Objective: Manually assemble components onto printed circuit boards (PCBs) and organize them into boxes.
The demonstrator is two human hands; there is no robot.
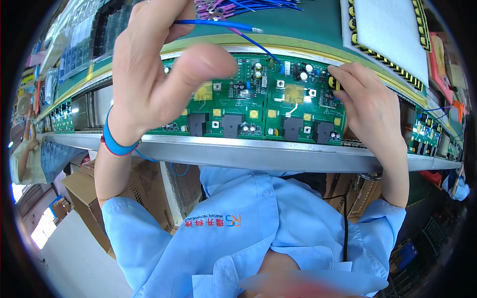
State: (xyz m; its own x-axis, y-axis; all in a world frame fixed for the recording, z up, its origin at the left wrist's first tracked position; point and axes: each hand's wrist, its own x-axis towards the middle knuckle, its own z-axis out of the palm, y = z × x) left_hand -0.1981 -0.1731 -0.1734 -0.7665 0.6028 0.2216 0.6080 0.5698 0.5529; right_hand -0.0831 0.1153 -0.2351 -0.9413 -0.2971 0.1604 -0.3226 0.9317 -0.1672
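My left hand (159,69), with a blue band at the wrist, is raised over the left part of a green circuit board panel (258,107). Its thumb stands away from the fingers. Out of the curled fingers sticks a blue wire (218,24) with a bare tip. A second blue wire (256,43) with a purple sleeve runs down to the board's upper edge. My right hand (365,92) is at the panel's right end, fingertips closed on a small black and yellow component (332,82); the fingers partly hide it.
A metal rail (238,149) borders the panel in front. Purple-sleeved blue wires (223,7) lie in a pile behind on the green mat. Back right is a white foam sheet (385,32) edged with black and yellow components. More boards (426,134) sit farther along the rail.
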